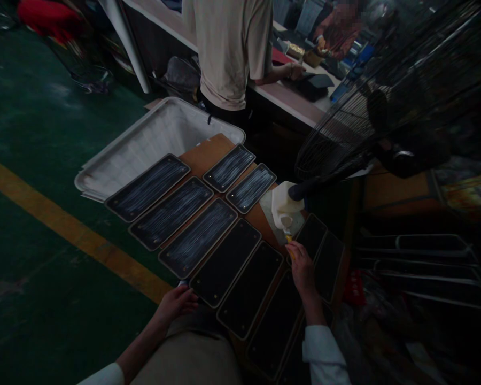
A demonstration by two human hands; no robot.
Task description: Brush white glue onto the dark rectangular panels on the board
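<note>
My right hand (pixel 302 266) is closed around the yellow handle of a brush (pixel 290 240). The brush's head end is at the mouth of a cut-open whitish plastic jug (pixel 285 200), where pale stuff shows. Dark rounded panels with light edges lie in rows on a brown board. Streaky whitish smears cover several of them, such as the near smeared panel (pixel 198 238); others, like the plain black panel (pixel 226 262), look unsmeared. My left hand (pixel 178 303) is by the board's near left edge, fingers loosely bent and apart, apparently holding nothing. A small pale object by its fingertips is unclear.
A large white plastic tub (pixel 144 139) stands beyond the brown board (pixel 208 152). A big fan (pixel 344 123) leans in at the right. Past the tub a person (pixel 228 53) stands at a long workbench (pixel 300 109). A yellow line (pixel 84 235) crosses the green floor.
</note>
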